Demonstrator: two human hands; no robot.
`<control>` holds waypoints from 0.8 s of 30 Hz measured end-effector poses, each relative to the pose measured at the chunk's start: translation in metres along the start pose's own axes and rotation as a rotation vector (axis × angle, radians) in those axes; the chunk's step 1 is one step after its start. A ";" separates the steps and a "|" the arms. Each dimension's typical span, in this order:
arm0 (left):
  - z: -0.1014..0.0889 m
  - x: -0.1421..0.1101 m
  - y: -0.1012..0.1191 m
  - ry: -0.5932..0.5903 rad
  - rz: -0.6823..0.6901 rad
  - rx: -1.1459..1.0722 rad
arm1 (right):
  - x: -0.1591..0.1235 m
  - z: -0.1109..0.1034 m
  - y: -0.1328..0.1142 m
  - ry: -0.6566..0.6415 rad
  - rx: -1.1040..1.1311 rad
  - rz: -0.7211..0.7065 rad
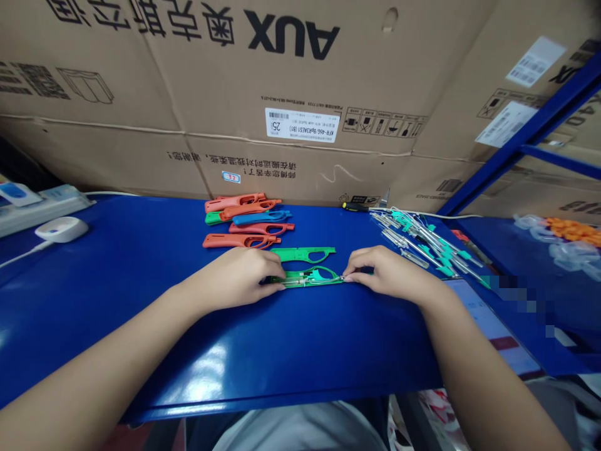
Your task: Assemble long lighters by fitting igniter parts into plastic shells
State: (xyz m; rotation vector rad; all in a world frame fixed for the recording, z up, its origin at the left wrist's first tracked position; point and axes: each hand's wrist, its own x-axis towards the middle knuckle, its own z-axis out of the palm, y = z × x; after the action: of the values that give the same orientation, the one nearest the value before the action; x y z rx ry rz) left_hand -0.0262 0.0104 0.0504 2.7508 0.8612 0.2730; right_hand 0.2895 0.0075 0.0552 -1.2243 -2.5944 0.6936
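A green lighter shell half (pixel 297 283) lies on the blue table with its inner side up. Inside it sit a clear tube-like part and a green trigger (pixel 320 274). My left hand (pixel 251 275) is closed around the shell's left end. At the right end, my right hand (pixel 380 270) pinches a small metal tip between thumb and forefinger. Just behind lies another green shell half (pixel 303 254), touched by neither hand's fingertips as far as I can see. What lies under my left fingers is hidden.
Several orange lighter shells (pixel 241 240) and a blue one (pixel 260 217) lie at the back. Metal rods with green triggers (pixel 429 241) are piled right, near a screwdriver (pixel 355 207). A tablet-like screen (pixel 488 326) lies right; a cardboard box (pixel 225 81) walls the back.
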 end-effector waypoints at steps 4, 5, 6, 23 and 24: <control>0.002 0.001 -0.001 0.029 -0.015 -0.051 | -0.001 0.004 -0.007 0.007 -0.215 -0.062; 0.002 0.001 -0.001 0.032 -0.025 -0.055 | -0.002 0.005 -0.010 0.003 -0.296 -0.062; 0.002 0.001 -0.001 0.031 -0.034 -0.057 | -0.002 0.007 -0.013 -0.005 -0.372 -0.055; -0.001 0.001 -0.005 0.017 -0.049 -0.052 | 0.010 0.019 0.005 0.106 0.091 0.143; -0.001 0.001 -0.004 0.016 -0.049 -0.051 | 0.010 0.018 0.004 0.093 0.115 0.153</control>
State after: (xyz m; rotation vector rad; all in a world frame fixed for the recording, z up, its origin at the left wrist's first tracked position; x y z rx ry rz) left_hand -0.0279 0.0140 0.0500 2.6802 0.9110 0.3038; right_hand 0.2793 0.0113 0.0370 -1.3947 -2.3696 0.7830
